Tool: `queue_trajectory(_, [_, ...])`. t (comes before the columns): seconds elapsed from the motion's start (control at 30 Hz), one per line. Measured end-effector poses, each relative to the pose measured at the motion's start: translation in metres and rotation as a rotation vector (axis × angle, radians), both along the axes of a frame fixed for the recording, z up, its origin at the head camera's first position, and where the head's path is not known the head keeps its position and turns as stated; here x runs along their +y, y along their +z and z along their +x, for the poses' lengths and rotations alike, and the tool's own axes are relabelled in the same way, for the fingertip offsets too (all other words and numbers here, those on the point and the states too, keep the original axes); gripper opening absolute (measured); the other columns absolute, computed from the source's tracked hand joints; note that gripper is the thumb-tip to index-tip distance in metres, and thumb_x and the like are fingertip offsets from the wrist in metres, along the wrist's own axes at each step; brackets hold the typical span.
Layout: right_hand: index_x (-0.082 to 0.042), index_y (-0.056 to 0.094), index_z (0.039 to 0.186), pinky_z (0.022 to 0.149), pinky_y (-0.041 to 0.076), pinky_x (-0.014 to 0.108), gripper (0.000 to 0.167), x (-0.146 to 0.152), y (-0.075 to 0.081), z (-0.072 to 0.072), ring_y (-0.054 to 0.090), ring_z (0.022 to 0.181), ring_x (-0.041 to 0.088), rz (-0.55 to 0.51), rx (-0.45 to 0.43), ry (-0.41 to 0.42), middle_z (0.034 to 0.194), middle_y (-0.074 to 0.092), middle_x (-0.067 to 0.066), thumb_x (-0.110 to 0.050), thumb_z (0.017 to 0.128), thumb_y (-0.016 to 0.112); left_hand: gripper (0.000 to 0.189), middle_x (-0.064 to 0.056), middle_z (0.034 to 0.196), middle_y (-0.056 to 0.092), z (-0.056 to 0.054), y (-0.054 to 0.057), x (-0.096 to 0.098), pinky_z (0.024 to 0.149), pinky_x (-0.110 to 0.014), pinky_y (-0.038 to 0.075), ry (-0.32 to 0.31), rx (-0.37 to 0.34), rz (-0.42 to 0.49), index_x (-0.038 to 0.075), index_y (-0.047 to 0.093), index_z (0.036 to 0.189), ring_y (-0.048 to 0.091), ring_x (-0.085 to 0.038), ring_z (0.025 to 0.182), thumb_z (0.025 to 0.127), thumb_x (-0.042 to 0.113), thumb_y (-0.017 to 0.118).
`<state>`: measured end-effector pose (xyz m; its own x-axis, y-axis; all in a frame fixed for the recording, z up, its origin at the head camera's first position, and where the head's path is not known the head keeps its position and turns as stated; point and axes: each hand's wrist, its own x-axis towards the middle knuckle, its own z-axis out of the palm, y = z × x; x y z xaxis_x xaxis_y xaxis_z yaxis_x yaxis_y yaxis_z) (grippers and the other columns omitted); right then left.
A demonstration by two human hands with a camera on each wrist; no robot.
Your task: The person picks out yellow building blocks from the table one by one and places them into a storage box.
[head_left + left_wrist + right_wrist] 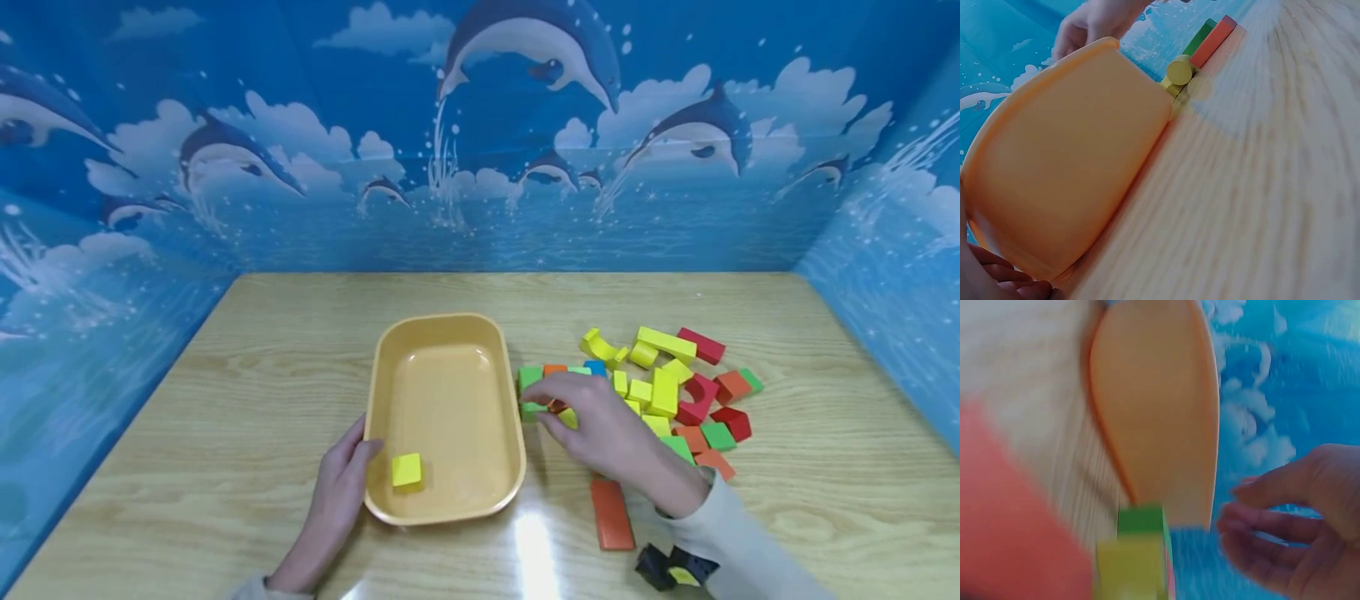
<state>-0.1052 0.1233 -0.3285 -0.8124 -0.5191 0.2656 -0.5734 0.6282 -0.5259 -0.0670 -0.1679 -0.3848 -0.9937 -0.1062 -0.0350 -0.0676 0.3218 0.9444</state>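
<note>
A yellow-orange plastic tray stands on the table, with one yellow cube in its near left part. My left hand grips the tray's left side, thumb over the rim; in the left wrist view its fingers curl at the bottom edge. Just right of the tray, my right hand hovers over the blocks, with a gap between thumb and index finger near a green block. Nothing held shows in the right wrist view, where the right hand has bent fingers.
Wooden blocks lie in a pile on the right, among them a yellow block, a red arch and an orange block. Nearer lie a flat red block and a black object by the right sleeve. Dolphin-print walls enclose the table.
</note>
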Motion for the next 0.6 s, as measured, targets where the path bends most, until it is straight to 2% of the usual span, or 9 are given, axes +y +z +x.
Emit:
queue_trajectory(0.13, [-0.009,0.071,0.107,0.082,0.057,0.037,0.031,0.020,-0.006,-0.003,0.064,0.097,0.021,0.179,-0.036,-0.071,0.104,0.070,0.002,0.002,0.078,0.076,0.049,-0.026,0.142,0.044,0.000,0.000,0.000,0.104,-0.042,0.042,0.001,0.000,0.005,-0.006,0.039,0.143,0.050,-0.036,0.125,0.096,0.008,0.042])
queue_trajectory(0.23, [-0.009,0.072,0.106,0.084,0.057,0.040,0.031,0.029,-0.011,-0.003,0.063,0.100,0.024,0.262,-0.055,-0.089,0.105,0.070,0.003,-0.001,0.077,0.077,0.049,-0.026,0.141,0.046,0.001,-0.001,0.000,0.102,-0.040,0.044,0.001,0.002,0.007,-0.006,0.039,0.143,0.052,-0.037,0.123,0.096,0.008,0.042])
queue_trajectory(0.47, [-0.008,0.072,0.107,0.081,0.057,0.037,0.035,0.032,-0.009,-0.002,0.058,0.099,0.023,0.346,-0.086,-0.076,0.106,0.065,0.004,-0.010,0.074,0.083,0.049,-0.026,0.141,0.046,0.001,-0.001,0.000,0.103,-0.042,0.043,0.004,0.014,0.001,-0.006,0.040,0.142,0.051,-0.037,0.124,0.095,0.008,0.043])
queue_trajectory(0.6, [-0.007,0.072,0.107,0.080,0.057,0.037,0.035,0.031,-0.010,-0.002,0.057,0.099,0.023,0.378,-0.070,-0.071,0.107,0.063,0.006,-0.011,0.074,0.083,0.049,-0.025,0.142,0.045,0.000,-0.001,0.000,0.103,-0.042,0.042,-0.004,0.019,0.004,-0.007,0.040,0.142,0.050,-0.037,0.125,0.095,0.007,0.043])
